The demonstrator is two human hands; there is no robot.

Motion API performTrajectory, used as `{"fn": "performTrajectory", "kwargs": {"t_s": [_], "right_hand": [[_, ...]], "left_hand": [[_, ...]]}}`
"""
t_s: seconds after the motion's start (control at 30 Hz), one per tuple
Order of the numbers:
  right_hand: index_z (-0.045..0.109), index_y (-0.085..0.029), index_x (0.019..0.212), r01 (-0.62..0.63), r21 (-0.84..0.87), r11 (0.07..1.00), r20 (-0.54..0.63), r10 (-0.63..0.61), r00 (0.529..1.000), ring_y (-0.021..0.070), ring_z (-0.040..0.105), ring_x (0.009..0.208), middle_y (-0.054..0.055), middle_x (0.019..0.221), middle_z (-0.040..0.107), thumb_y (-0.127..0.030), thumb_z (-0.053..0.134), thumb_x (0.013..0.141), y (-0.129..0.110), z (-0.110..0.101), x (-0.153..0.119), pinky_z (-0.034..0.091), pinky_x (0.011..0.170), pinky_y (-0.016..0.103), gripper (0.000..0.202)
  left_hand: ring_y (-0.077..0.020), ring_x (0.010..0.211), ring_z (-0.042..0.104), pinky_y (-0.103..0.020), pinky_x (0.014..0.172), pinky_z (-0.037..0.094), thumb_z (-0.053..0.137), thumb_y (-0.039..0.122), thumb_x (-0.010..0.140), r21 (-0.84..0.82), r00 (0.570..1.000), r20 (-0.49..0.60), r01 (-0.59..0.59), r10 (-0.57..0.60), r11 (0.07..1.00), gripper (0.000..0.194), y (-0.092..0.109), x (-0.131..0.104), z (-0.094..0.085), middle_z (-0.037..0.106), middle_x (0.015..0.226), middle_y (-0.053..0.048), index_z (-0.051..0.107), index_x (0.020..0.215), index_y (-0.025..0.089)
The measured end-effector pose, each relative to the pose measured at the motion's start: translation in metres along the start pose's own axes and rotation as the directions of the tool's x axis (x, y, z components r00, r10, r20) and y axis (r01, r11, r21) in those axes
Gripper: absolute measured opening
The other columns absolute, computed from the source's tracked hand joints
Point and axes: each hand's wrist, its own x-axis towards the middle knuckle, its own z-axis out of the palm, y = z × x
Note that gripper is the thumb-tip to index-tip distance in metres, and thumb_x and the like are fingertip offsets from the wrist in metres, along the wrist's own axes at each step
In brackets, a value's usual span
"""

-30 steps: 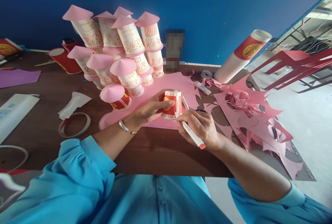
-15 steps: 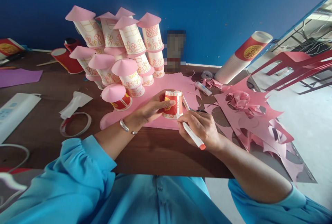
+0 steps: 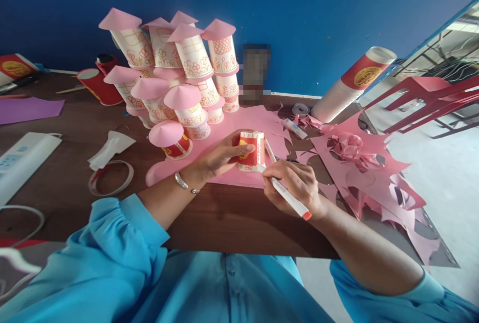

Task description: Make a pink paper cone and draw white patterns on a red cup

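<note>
My left hand [image 3: 225, 156] is wrapped round a red and white paper cup [image 3: 256, 149], which stands rim down above the pink paper [image 3: 243, 118]. Small red drawings run along the cup's white bands. In my right hand [image 3: 294, 186] is a white marker [image 3: 290, 197] with an orange-red end, its tip close to the cup's lower edge; whether it touches I cannot tell. Behind the cup leans another slim white marker [image 3: 269, 147], partly hidden. To the left stands a red cup [image 3: 178, 149] under a pink paper cone [image 3: 165, 133].
Stacked decorated cup towers [image 3: 194, 59] with pink cone roofs rise at the back left. A tall stack of paper cups [image 3: 348, 86] leans at the right, near a glue stick [image 3: 295, 128] and cut pink scraps [image 3: 366, 178]. A tape roll [image 3: 111, 178] and a power strip [image 3: 28, 163] lie left.
My right hand with the marker has shifted slightly right, and the marker tip has moved along the cup's lower edge. My left hand still holds the cup. The whole view has shifted a little.
</note>
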Motion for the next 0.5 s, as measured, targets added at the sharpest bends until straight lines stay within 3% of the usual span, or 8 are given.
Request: {"fn": "performTrajectory", "kwargs": {"t_s": [0.13,0.33,0.5], "right_hand": [[0.058,-0.024,0.103,-0.006,-0.032,0.999,-0.007,0.005,1.000,0.0134,0.070,0.059,-0.002,0.075,0.074,-0.008,0.063,0.102,0.0018,-0.0004,0.0001,0.050,0.055,0.026,0.017],[0.056,-0.024,0.100,0.013,-0.040,0.999,0.048,-0.011,0.999,0.0113,0.061,0.053,-0.004,0.073,0.069,-0.007,0.061,0.103,0.0000,0.0008,-0.0023,0.047,0.053,0.027,0.018],[0.056,-0.024,0.100,0.010,-0.050,0.999,0.054,-0.007,0.999,0.0109,0.061,0.054,-0.005,0.073,0.070,-0.006,0.061,0.102,0.0001,0.0015,-0.0024,0.047,0.054,0.026,0.019]], "left_hand": [[-0.0260,0.103,0.080,-0.038,0.090,0.064,0.095,0.043,0.090,0.001,1.000,-0.013,0.003,-0.003,1.000,0.054,-0.0012,0.0000,-0.0016,0.082,0.117,-0.013,0.073,0.134,0.020],[-0.0227,0.098,0.079,-0.032,0.083,0.062,0.096,0.042,0.089,-0.001,0.999,-0.041,0.002,-0.002,1.000,0.053,0.0000,-0.0002,-0.0008,0.080,0.107,-0.009,0.073,0.131,0.019],[-0.0225,0.093,0.079,-0.032,0.081,0.061,0.095,0.041,0.091,-0.031,1.000,-0.009,-0.018,0.018,0.999,0.048,0.0021,0.0003,0.0025,0.081,0.107,-0.011,0.074,0.128,0.018]]}}
